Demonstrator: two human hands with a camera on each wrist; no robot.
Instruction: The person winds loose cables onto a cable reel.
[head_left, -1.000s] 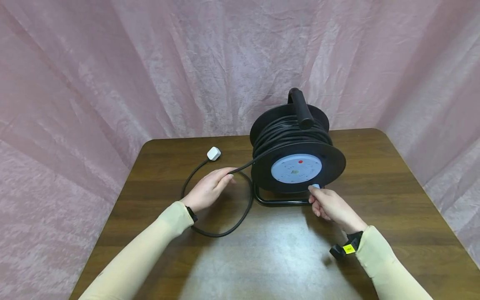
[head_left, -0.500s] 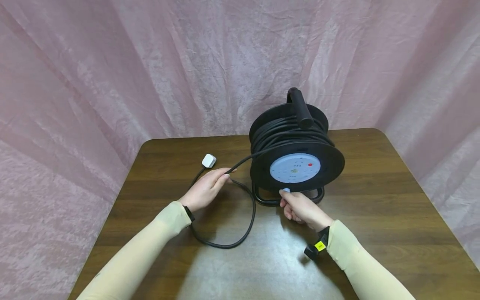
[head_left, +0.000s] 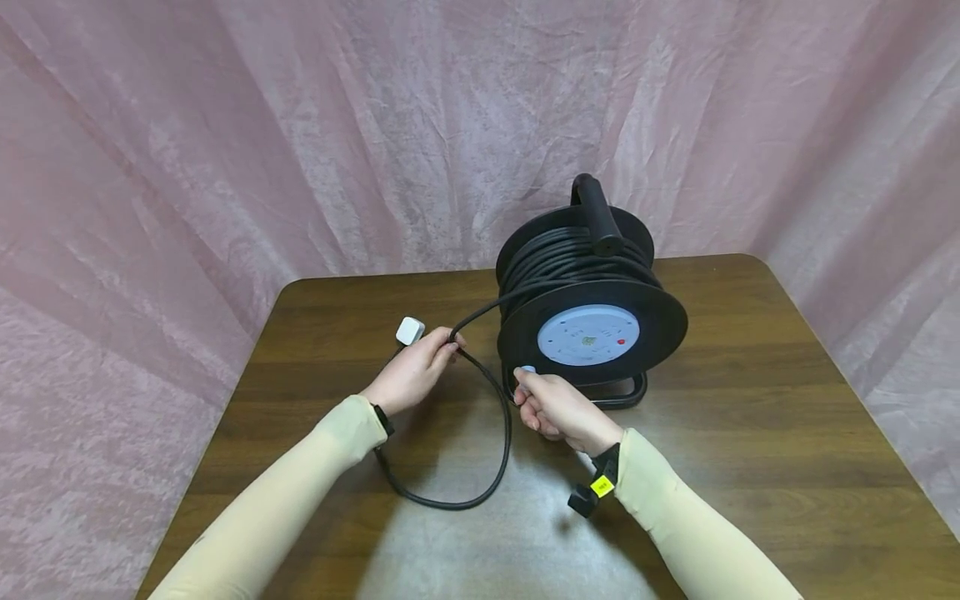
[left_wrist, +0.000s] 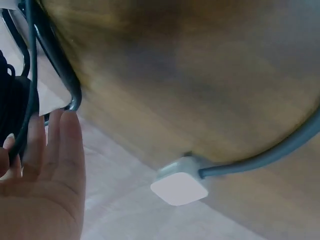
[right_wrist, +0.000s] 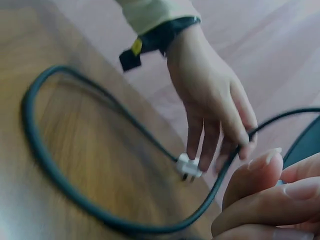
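Note:
A black cable reel (head_left: 517, 337) stands on the table, its pale round socket panel (head_left: 588, 335) facing forward. At the lower left of its front disc, my right hand (head_left: 566, 410) grips a small pale crank knob (head_left: 528, 368). My left hand (head_left: 408, 372), left of the reel, pinches the black cable (head_left: 480, 313) between thumb and fingers, where it runs up to the drum. From there the cable hangs in a loop (head_left: 507, 429) and ends at a white plug (head_left: 410, 330) just beyond the left hand. In the left wrist view the plug (left_wrist: 179, 187) lies beside the outstretched fingers (left_wrist: 71, 140).
Under the reel is a black tubular stand (head_left: 622, 402), with a black carry handle (head_left: 600, 218) on top. The brown wooden table (head_left: 787, 417) extends to both sides. A pink curtain (head_left: 420, 125) hangs behind it.
My right hand has swept left under the panel with the knob, and the reel has turned clockwise. The plug has shifted nearer my left hand, which keeps its hold on the cable.

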